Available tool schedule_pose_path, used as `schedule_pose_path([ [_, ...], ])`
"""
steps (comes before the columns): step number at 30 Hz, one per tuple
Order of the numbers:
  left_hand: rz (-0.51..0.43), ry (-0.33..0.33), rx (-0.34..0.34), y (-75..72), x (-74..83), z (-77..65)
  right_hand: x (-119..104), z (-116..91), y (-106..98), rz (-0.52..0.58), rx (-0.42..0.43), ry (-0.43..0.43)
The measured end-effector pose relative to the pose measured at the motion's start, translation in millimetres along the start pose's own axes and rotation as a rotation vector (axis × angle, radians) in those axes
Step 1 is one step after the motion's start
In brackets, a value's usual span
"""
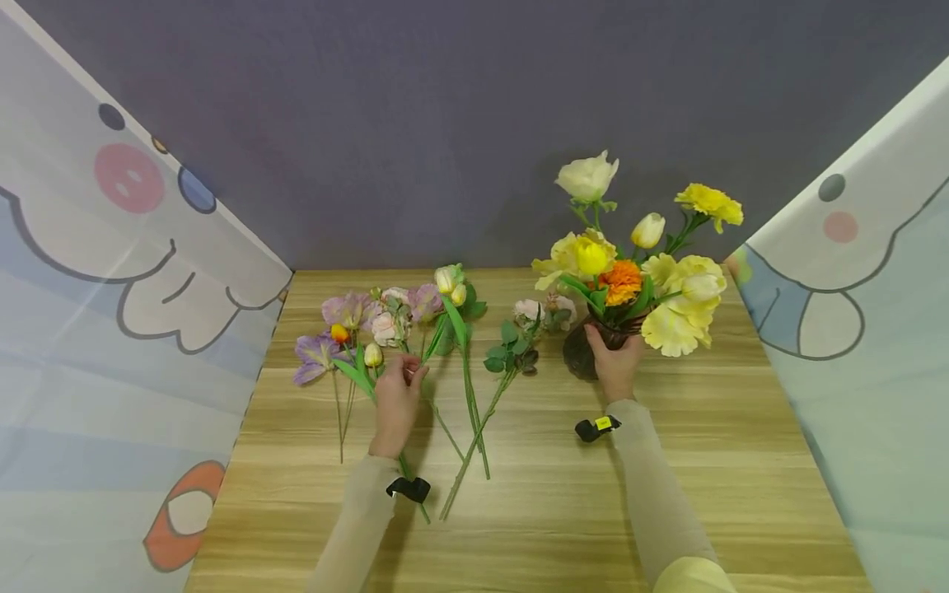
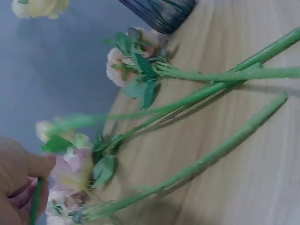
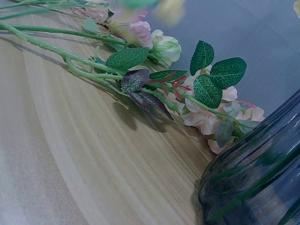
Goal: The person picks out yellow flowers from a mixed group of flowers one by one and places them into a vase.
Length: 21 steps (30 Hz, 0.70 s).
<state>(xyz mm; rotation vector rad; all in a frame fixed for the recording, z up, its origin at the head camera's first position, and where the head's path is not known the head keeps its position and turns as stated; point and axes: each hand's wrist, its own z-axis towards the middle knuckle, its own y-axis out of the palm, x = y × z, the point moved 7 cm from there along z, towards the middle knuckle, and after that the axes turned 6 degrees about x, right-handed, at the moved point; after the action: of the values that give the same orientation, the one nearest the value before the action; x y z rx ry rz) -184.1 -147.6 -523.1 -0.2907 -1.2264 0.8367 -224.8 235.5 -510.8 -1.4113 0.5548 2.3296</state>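
Observation:
My left hand [image 1: 399,395] pinches a thin green flower stem [image 2: 36,201] between thumb and fingers. A yellow-white tulip [image 1: 373,355] lies just beyond these fingertips; whether the pinched stem belongs to it I cannot tell. My right hand [image 1: 617,362] grips the dark glass vase [image 1: 580,352] near its neck, thumb on the near side; its other fingers are mostly hidden. The vase stands upright, full of yellow, white and orange blooms [image 1: 621,282]. The right wrist view shows the vase's ribbed glass [image 3: 234,187] with stems inside, but not the hand.
Purple flowers [image 1: 317,356] and pale pink ones [image 1: 389,325] lie on the wooden table [image 1: 534,511] at left. White tulips [image 1: 449,284] lie at centre back. A pink-flowered leafy branch [image 1: 511,354] lies beside the vase, its stem crossing others. A grey wall [image 1: 415,148] stands behind.

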Motion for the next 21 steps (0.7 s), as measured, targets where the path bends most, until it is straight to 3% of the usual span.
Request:
schedule_pose_path([
  [4,0.016,-0.055,-0.073,18.2,-9.5,-2.9,1,0,-1,-0.01,0.003,0.012],
  [12,0.136,0.063,-0.069,40.0,-2.5,-17.1,-1,1,0,0.006,0.006,-0.01],
  [18,0.074,-0.052,-0.18,64.7,7.4,-25.1,3,1,-1,0.008,0.016,-0.017],
  [21,0.052,-0.104,-0.2,74.9,7.1,-25.5,6,1,0,0.008,0.018,0.0],
])
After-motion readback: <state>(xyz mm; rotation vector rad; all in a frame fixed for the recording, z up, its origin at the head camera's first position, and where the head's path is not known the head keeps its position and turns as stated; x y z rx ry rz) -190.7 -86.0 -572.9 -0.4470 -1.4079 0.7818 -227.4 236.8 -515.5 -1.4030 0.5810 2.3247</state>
